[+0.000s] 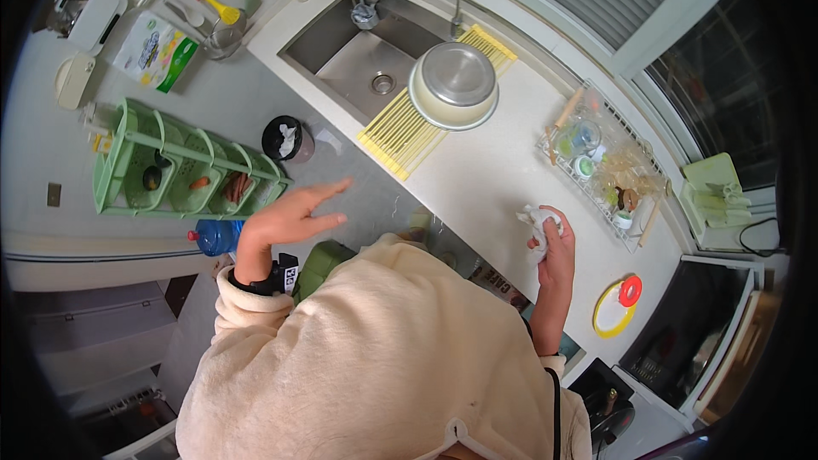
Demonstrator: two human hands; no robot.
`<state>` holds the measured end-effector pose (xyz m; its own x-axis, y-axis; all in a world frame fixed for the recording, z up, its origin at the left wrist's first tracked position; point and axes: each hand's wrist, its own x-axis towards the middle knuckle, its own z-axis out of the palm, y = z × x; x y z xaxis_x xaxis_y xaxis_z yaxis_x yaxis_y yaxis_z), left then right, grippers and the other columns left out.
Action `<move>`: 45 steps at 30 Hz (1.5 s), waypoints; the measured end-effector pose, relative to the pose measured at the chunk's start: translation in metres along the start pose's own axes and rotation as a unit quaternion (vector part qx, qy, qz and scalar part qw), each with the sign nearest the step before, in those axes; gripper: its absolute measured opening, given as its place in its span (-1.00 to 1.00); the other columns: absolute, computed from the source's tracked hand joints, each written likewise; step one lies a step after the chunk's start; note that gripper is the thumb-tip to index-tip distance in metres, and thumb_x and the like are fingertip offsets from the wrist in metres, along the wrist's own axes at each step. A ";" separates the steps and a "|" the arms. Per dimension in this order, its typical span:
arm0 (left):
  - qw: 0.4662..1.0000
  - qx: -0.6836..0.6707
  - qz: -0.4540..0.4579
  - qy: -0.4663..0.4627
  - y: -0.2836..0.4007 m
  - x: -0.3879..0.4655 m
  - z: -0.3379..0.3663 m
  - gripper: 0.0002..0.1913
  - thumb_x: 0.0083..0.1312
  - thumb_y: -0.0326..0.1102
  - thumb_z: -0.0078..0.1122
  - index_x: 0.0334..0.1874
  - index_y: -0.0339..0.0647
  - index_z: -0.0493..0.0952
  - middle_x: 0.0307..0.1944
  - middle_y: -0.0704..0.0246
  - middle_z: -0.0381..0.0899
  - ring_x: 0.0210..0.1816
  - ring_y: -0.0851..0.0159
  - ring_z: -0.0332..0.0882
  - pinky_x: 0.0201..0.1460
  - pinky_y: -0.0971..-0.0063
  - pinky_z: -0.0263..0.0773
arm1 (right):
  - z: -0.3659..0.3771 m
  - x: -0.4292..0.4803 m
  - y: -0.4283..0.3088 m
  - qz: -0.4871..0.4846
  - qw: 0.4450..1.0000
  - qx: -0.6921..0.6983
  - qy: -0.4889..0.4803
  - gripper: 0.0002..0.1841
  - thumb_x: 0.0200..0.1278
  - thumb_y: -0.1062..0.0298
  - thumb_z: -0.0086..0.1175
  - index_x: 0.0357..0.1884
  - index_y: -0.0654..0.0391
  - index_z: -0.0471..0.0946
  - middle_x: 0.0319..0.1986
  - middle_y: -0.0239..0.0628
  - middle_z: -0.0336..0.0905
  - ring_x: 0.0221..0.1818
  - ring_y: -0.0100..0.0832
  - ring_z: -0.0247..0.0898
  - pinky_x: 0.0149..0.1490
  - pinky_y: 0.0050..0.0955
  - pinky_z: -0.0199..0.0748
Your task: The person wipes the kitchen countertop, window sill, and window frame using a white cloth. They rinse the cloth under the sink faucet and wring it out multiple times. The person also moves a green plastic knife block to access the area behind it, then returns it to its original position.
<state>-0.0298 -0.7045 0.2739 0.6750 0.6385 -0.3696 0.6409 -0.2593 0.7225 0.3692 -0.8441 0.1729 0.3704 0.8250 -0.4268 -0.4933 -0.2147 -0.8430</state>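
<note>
In my right hand (555,244) is a crumpled white tissue (542,227), pinched between thumb and fingers over the white countertop (473,172). My left hand (294,212) holds nothing. Its fingers are apart and slightly blurred, above the floor between the counter edge and a green tiered vegetable rack (208,160). Close beyond that hand stands a small dark trash bin (300,150) with white paper inside. On the counter, an upside-down metal pot (457,80) rests on a yellow roll-up drying rack (402,134) laid across the sink's side.
A stainless steel sink (345,64) is set into the counter. Along the window stands a wire basket (604,166) of jars and bags. Farther right lie a yellow-rimmed dish (613,319) and a red ring (631,291), near a black microwave oven (687,332). A blue water jug (217,236) sits beside the rack.
</note>
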 end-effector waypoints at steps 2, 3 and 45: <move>0.998 0.007 0.007 0.064 -0.015 -0.015 -0.005 -0.36 0.30 -0.18 0.16 0.37 -0.29 0.19 0.23 0.05 0.37 0.12 0.05 0.47 0.11 0.36 0.39 | 0.019 0.003 0.006 0.008 1.000 -0.023 -0.011 -0.77 0.32 0.37 0.01 -0.03 0.18 0.47 -0.28 -0.32 0.55 -0.40 -0.60 0.37 -0.43 -0.61 0.35; 0.996 -0.015 0.004 0.082 -0.024 -0.020 -0.005 -0.36 0.30 -0.19 0.17 0.37 -0.28 0.19 0.23 0.05 0.38 0.11 0.05 0.47 0.11 0.35 0.40 | 0.029 0.004 0.009 0.007 0.999 -0.044 -0.015 -0.78 0.32 0.37 0.00 -0.04 0.17 0.48 -0.29 -0.33 0.55 -0.42 -0.60 0.36 -0.43 -0.61 0.35; 0.945 -0.306 -0.070 0.090 -0.341 0.292 -0.330 -0.55 0.36 -0.29 0.08 0.28 -0.18 0.33 0.02 0.42 0.55 -0.06 0.44 0.54 -0.05 0.59 0.43 | 0.445 0.340 0.147 0.139 0.990 -0.014 -0.002 -0.73 0.40 0.20 -0.06 -0.04 0.14 0.52 -0.32 -0.37 0.59 -0.40 -0.53 0.45 -0.32 -0.51 0.43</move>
<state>-0.1716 -0.1907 0.1125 0.4917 0.7622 -0.4211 0.3512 0.2689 0.8969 0.0726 -0.3625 0.0497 0.2198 0.7343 -0.6422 -0.5539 -0.4480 -0.7018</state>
